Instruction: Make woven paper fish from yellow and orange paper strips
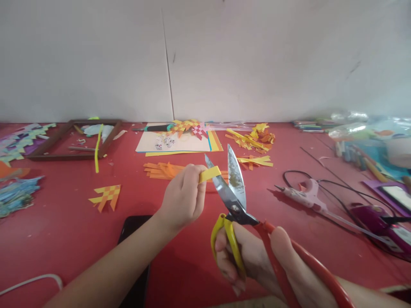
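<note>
My left hand (185, 194) pinches a short yellow paper strip (210, 173) that sticks out to the right of the fingers. In my right hand (250, 252) are scissors (237, 209) with one red and one yellow handle. Their blades are spread apart, and the left blade meets the free end of the strip; I cannot tell whether it passes behind it. Behind my left hand lies a bundle of orange paper strips (159, 170), partly hidden. A woven yellow and orange paper fish (107, 196) rests on the red table to the left.
A dark phone (136, 222) lies under my left forearm. At right are a glue gun (308, 194) with its cable and a magenta device (375, 218). Farther back are a brown frame (45, 147), paper sheets (146, 143), yellow scraps (247, 139) and yellow strips (257, 161).
</note>
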Demonstrator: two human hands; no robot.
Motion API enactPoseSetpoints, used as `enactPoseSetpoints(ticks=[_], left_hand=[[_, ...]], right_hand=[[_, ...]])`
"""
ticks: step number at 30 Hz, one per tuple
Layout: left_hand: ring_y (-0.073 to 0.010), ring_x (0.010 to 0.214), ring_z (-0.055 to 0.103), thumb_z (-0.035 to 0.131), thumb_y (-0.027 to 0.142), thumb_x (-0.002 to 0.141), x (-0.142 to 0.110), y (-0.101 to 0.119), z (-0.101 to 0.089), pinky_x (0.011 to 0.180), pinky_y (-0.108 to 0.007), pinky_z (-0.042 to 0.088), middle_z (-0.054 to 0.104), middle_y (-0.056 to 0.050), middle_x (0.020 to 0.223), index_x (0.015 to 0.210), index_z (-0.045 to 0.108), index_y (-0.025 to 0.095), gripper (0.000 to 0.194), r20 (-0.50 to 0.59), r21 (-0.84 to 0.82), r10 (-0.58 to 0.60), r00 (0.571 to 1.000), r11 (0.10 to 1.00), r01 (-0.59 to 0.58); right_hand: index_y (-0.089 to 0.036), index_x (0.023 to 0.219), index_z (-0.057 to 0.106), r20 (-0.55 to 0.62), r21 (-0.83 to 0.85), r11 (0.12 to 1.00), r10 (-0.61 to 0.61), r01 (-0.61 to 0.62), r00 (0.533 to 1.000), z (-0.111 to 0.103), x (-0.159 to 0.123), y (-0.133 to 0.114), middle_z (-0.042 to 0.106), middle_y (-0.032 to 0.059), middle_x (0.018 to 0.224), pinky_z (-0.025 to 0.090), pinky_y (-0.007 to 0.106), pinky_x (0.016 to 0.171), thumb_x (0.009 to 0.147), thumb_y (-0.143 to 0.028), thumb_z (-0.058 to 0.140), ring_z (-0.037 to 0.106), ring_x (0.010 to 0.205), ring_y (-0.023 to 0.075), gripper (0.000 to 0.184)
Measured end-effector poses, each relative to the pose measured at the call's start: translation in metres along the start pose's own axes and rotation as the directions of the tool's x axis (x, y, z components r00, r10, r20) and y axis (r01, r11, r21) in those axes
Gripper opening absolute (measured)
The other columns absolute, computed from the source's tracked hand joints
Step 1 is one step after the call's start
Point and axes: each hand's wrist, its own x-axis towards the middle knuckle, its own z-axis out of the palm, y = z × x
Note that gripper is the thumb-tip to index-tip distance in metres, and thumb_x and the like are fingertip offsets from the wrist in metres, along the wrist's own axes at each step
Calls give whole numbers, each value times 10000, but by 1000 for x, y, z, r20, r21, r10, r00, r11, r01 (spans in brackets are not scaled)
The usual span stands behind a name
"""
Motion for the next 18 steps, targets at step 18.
enactPoseSetpoints(ticks=[18], left_hand=[[-168,667,495,381,156,944,0,5,-1,622,-287,436,541,-38,782,990,442,201,88,-59,-81,61,996,995,-65]], right_hand=[[-213,774,436,-72,-7,998,63,-64,995,10,9,-7,443,9,692,368,330,590,599,-981,222,389,572,130,817]])
